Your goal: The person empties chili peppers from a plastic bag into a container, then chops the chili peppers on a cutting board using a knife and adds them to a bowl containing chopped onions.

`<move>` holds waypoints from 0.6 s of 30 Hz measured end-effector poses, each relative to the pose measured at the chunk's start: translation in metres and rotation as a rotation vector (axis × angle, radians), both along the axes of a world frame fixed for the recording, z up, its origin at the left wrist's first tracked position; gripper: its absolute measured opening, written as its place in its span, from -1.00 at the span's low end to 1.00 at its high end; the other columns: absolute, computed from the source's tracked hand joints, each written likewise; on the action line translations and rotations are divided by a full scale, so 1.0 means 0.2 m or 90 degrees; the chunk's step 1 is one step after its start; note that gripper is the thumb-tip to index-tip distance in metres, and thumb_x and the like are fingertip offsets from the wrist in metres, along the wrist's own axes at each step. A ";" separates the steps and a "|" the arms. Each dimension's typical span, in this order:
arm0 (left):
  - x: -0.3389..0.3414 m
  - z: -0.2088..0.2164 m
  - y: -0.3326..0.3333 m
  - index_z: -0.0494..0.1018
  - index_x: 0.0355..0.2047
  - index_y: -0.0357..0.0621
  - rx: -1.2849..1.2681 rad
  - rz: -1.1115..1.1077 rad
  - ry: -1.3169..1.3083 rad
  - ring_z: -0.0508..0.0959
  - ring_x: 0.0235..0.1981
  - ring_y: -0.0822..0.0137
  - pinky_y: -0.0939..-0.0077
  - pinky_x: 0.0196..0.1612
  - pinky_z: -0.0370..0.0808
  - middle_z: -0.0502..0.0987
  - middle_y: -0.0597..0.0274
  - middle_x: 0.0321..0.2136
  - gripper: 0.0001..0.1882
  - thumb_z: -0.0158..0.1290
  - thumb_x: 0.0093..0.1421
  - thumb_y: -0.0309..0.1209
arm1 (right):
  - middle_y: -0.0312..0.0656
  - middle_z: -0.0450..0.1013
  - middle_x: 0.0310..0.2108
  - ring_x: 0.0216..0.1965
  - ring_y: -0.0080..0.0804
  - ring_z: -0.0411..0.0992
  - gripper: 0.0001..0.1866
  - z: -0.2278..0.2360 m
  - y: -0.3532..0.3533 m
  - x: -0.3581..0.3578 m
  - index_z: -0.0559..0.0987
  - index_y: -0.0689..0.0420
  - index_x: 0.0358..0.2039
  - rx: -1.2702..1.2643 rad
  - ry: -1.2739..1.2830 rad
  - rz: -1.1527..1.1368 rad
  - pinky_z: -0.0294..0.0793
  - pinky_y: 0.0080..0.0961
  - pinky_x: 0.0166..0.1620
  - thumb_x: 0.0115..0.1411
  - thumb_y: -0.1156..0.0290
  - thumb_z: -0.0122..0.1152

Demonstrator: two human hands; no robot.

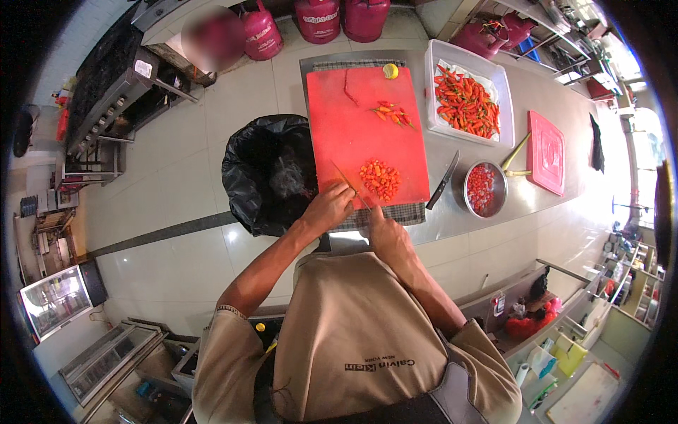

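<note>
My right hand (388, 237) is closed round the handle of a kitchen knife (349, 181) at the near edge of a red cutting board (332, 134). The blade slants up and left across the board. Closed fingers of my left hand (333, 206) press beside the blade; whatever they pinch is hidden. Just ahead and to the right lies a heap of chopped chilies (380, 179). Several whole chilies (393, 114) rest farther up the board, with a thin red strip (347, 87) and a small yellow round thing (390, 71) near its far edge.
Left of the board stands a bin lined with a black bag (244, 152). On the steel table to the right are a second knife (443, 181), a steel bowl (467, 185) of chopped chilies, pale green stalks (518, 154), a pink lid (546, 152) and a white tub (432, 88) of whole chilies.
</note>
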State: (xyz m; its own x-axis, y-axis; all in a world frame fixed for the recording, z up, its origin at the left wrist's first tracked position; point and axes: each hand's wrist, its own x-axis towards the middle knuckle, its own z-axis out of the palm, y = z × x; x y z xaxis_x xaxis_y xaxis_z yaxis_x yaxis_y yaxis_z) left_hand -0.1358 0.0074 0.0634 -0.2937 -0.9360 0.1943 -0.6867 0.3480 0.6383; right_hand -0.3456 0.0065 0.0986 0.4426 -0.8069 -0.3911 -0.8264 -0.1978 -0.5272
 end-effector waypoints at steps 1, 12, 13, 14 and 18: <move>0.01 0.01 0.00 0.51 -0.17 -0.31 0.016 -0.001 0.014 0.60 -0.11 0.03 0.18 0.01 0.60 0.53 0.03 -0.23 -0.77 0.20 0.16 -0.54 | 0.30 0.55 -0.51 -0.43 0.35 0.59 -0.79 -0.03 -0.01 0.02 0.28 0.20 -0.05 -0.010 -0.025 0.003 0.58 0.24 -0.38 0.46 0.34 -0.09; 0.03 -0.04 0.00 0.50 -0.25 -0.27 0.081 0.003 0.030 0.65 -0.25 0.04 0.21 -0.20 0.66 0.55 0.11 -0.30 -0.86 0.20 0.21 -0.51 | 0.32 0.53 -0.55 -0.43 0.40 0.58 -0.77 -0.13 0.01 0.03 0.26 0.19 -0.02 -0.009 0.010 -0.006 0.58 0.25 -0.36 0.41 0.37 -0.06; 0.04 -0.04 0.00 0.50 -0.26 -0.27 0.090 -0.011 0.027 0.65 -0.25 0.04 0.21 -0.19 0.66 0.55 0.12 -0.30 -0.86 0.20 0.21 -0.50 | 0.32 0.53 -0.55 -0.42 0.41 0.58 -0.76 -0.12 -0.01 0.02 0.26 0.19 -0.01 0.000 0.006 0.006 0.59 0.26 -0.35 0.41 0.38 -0.06; 0.06 -0.04 -0.01 0.50 -0.26 -0.27 0.093 -0.022 0.024 0.65 -0.24 0.05 0.21 -0.19 0.66 0.55 0.13 -0.30 -0.87 0.20 0.21 -0.50 | 0.32 0.53 -0.55 -0.41 0.42 0.58 -0.75 -0.06 -0.05 0.03 0.25 0.20 0.00 0.003 0.003 0.020 0.59 0.26 -0.33 0.40 0.38 -0.05; 0.06 -0.03 0.02 0.52 -0.27 -0.25 0.060 -0.016 0.023 0.65 -0.25 0.08 0.23 -0.19 0.67 0.55 0.15 -0.29 -0.88 0.21 0.20 -0.51 | 0.38 0.54 -0.50 -0.37 0.41 0.60 -0.77 0.11 0.02 0.03 0.26 0.19 -0.01 0.057 0.081 0.020 0.61 0.24 -0.29 0.40 0.40 -0.07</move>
State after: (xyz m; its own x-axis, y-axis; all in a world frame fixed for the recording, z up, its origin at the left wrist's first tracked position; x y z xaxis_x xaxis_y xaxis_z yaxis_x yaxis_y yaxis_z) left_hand -0.1242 0.0116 0.0582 -0.3123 -0.9427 0.1169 -0.6542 0.3027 0.6932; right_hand -0.3399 0.0098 0.1214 0.4099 -0.7528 -0.5150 -0.8815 -0.1819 -0.4357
